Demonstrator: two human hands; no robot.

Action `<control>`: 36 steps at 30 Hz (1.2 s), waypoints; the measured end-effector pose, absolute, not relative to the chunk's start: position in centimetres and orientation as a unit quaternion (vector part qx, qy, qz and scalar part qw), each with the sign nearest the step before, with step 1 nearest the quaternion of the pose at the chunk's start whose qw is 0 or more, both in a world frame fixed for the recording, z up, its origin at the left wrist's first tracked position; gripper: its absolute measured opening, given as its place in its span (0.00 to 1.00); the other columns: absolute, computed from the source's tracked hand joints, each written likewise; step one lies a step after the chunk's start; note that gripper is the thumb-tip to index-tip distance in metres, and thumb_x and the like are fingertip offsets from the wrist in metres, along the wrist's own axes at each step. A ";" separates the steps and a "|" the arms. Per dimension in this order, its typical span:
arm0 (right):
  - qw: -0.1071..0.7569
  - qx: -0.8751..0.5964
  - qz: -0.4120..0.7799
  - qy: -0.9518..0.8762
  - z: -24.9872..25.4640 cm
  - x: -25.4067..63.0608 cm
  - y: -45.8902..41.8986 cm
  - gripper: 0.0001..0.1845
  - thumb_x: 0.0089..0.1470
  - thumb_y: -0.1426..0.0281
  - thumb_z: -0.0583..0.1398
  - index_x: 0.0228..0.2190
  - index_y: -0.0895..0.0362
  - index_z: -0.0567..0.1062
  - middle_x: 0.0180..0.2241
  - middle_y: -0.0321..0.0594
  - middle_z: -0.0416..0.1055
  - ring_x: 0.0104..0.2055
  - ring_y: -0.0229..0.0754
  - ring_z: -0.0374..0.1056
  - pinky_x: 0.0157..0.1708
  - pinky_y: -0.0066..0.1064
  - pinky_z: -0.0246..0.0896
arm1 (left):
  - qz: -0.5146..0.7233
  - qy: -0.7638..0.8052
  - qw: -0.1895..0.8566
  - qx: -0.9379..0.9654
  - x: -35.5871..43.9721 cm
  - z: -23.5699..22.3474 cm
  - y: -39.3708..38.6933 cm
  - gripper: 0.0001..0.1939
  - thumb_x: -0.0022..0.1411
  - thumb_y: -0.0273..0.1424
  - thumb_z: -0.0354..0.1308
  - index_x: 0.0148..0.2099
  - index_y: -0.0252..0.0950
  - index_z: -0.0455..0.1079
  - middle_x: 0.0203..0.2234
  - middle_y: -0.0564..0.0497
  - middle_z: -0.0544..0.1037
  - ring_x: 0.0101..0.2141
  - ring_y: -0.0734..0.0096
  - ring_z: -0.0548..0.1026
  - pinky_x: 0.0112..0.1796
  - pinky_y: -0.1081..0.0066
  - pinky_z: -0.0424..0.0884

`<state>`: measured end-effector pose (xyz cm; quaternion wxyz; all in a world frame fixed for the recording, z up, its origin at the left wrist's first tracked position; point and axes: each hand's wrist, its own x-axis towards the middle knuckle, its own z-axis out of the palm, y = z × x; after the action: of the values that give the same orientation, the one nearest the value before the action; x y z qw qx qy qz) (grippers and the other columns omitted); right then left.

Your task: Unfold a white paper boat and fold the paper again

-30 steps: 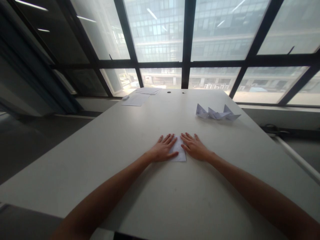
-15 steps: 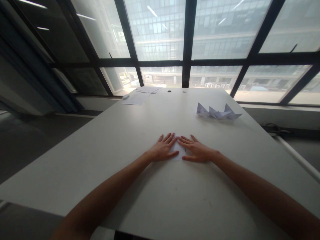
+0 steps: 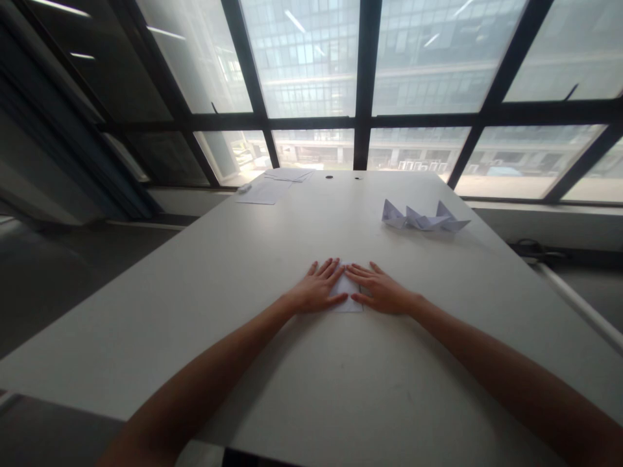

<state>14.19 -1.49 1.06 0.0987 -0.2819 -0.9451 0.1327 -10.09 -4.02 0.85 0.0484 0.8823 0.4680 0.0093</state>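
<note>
- Both hands, left (image 3: 317,290) and right (image 3: 382,290), lie spread flat, pressing the paper (image 3: 346,293) mid-surface, no pinching grip.
- Keep the edges lined up, then press the crease firmly.

No writing, label, brand, number or sign could be read anywhere. The folded white paper (image 3: 346,293) under the hands looked blank, and the sheets (image 3: 265,192) at about eleven o'clock on the table (image 3: 292,363) were too small to tell.
</note>
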 end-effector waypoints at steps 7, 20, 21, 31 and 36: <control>0.091 -0.329 0.114 -0.933 0.6 13.9 -1.3 0.39 0.64 0.49 0.42 0.68 0.55 0.40 0.69 0.45 0.40 0.71 0.51 0.36 0.66 0.55 0.25 | 0.011 0.470 0.050 0.881 -10.0 0.9 -4.1 0.43 0.67 0.58 0.34 0.73 0.37 0.33 0.70 0.42 0.36 0.68 0.55 0.36 0.63 0.51 0.35; 0.084 -0.308 0.113 -0.941 0.5 14.2 -1.2 0.42 0.63 0.47 0.45 0.68 0.57 0.39 0.69 0.48 0.36 0.71 0.51 0.33 0.66 0.55 0.21 | 0.006 0.470 0.053 0.881 -10.0 1.2 -4.1 0.43 0.67 0.58 0.34 0.73 0.37 0.34 0.70 0.42 0.36 0.68 0.55 0.36 0.63 0.52 0.35; 0.077 -0.291 0.117 -0.946 0.7 14.4 -1.2 0.44 0.62 0.46 0.46 0.68 0.56 0.38 0.69 0.48 0.36 0.71 0.51 0.32 0.66 0.55 0.19 | 0.006 0.470 0.053 0.881 -10.0 1.1 -4.1 0.43 0.67 0.58 0.34 0.73 0.37 0.34 0.70 0.42 0.36 0.68 0.55 0.36 0.63 0.52 0.35; 0.045 -0.237 0.148 -0.959 1.4 15.1 -0.7 0.55 0.54 0.40 0.53 0.67 0.54 0.34 0.70 0.46 0.30 0.71 0.55 0.30 0.65 0.54 0.14 | 0.008 0.470 0.057 0.881 -10.0 1.0 -4.0 0.44 0.66 0.59 0.34 0.73 0.37 0.33 0.70 0.42 0.36 0.68 0.56 0.35 0.63 0.52 0.34; 0.060 -0.258 0.140 -0.954 1.2 14.8 -1.0 0.47 0.60 0.43 0.48 0.68 0.54 0.36 0.69 0.45 0.33 0.71 0.51 0.32 0.66 0.53 0.19 | 0.010 0.467 0.055 0.882 -10.0 0.8 -3.9 0.43 0.66 0.58 0.35 0.73 0.37 0.33 0.70 0.42 0.36 0.68 0.55 0.36 0.63 0.52 0.35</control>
<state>14.84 -0.95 1.20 0.0595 -0.2584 -0.9540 0.1398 -9.99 -3.94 0.84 0.0545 0.8824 0.4673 0.0103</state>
